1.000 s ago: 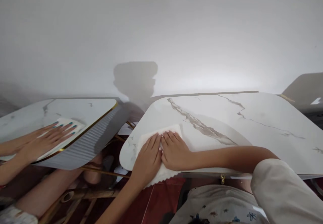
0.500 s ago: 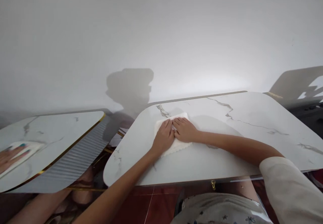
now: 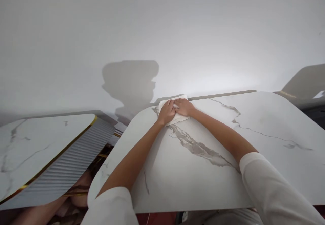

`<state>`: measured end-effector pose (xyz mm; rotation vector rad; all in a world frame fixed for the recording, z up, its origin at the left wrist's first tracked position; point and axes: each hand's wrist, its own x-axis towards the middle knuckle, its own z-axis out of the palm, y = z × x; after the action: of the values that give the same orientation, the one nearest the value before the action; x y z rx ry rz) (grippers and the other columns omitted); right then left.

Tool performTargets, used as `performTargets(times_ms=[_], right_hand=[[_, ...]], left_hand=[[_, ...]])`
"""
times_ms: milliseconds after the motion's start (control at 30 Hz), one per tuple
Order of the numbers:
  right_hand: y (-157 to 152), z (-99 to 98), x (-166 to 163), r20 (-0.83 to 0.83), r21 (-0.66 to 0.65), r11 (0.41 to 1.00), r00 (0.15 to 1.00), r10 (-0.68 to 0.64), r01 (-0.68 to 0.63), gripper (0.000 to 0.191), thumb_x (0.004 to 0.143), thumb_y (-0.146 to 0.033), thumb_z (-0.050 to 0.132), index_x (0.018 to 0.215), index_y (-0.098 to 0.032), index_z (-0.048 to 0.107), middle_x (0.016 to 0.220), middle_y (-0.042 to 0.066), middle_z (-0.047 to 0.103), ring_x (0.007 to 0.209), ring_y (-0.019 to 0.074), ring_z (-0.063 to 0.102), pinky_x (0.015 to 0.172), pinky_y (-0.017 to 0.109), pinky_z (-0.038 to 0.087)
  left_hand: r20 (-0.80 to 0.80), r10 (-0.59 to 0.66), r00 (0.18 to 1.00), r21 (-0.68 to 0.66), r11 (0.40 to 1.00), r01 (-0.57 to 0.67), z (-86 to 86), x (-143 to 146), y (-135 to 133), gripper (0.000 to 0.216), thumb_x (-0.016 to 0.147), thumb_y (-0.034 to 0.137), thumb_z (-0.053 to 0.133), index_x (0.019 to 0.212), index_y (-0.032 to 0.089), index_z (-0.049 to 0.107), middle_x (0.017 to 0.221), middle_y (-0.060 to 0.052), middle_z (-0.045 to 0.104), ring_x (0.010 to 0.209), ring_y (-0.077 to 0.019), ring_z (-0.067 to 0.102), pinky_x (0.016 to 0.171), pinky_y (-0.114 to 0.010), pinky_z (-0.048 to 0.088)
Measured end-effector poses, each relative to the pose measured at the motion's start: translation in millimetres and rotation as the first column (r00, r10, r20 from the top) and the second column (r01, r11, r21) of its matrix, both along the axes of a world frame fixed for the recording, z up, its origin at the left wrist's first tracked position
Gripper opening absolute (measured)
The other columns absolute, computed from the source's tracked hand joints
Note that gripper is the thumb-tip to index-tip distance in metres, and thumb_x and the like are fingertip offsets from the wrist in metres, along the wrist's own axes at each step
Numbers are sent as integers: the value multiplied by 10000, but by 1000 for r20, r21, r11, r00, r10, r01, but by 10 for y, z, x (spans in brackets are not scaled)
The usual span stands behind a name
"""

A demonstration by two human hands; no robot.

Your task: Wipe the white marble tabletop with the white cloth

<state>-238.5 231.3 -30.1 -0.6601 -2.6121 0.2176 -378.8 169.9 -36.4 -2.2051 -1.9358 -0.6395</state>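
A white cloth lies on the white marble-patterned tabletop, reaching up to its far edge by the wall. On the left part of the cloth presses my left hand, fingers together and slightly bent. My right hand bears down on the right part in the same way. The fingertips of both hands meet near the cloth's middle. Both arms stretch forward across the table, and a broad grey vein shows between them.
To the left stands a second marble-patterned table with gold trim and a ribbed grey side. Another person's leg shows beneath it. A pale wall rises behind both tables, with shadows on it.
Both hands have slid the cloth away from me to the table's far edge. My arms are straighter. The other person's hand with a cloth on the left table has gone out of view.
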Motion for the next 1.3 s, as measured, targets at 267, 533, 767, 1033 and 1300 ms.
performTargets(times_ms=[267,533,767,1033,1300], right_hand=[[33,24,371,55,-17,982,981,-187,189,441,927,-200,387,1324,-24,466,1366,167,498,1276,271,405,1072,387,252],[-601,10,708,57,24,948,946,-320,319,500,927,-223,358,1352,30,427,1405,206,445,1313,294,366,1102,415,223],[-1414,-22,663,-1,95,957,961,-276,275,515,898,-225,403,1321,65,447,1379,248,458,1297,329,389,1095,463,262],[-2326,-6,593,-44,142,988,998,-48,54,536,877,-251,415,1300,74,470,1355,250,483,1276,334,417,1076,482,319],[-2627,40,1153,-3,68,995,997,72,-72,542,884,-254,421,1340,37,443,1400,213,450,1318,300,367,1117,447,270]], left_hand=[[8,-126,992,-13,992,126,42,363,246,377,853,146,312,1177,85,494,1175,-168,543,1137,-250,475,1033,-408,360],[-48,-246,968,8,969,246,-27,594,-166,473,884,208,280,1317,77,417,1364,-167,454,1298,-261,378,1104,-453,308],[-64,-182,981,-40,983,179,17,547,-1045,491,911,250,238,1348,96,401,1392,-158,444,1312,-261,385,1109,-470,322],[-97,10,995,-20,1000,-13,-60,458,-2276,517,931,284,221,1390,95,364,1425,-166,420,1330,-267,378,1100,-478,338],[-61,125,990,-5,992,-126,-151,1056,-2723,526,914,251,255,1398,77,366,1434,-171,416,1342,-285,365,1085,-490,353]])
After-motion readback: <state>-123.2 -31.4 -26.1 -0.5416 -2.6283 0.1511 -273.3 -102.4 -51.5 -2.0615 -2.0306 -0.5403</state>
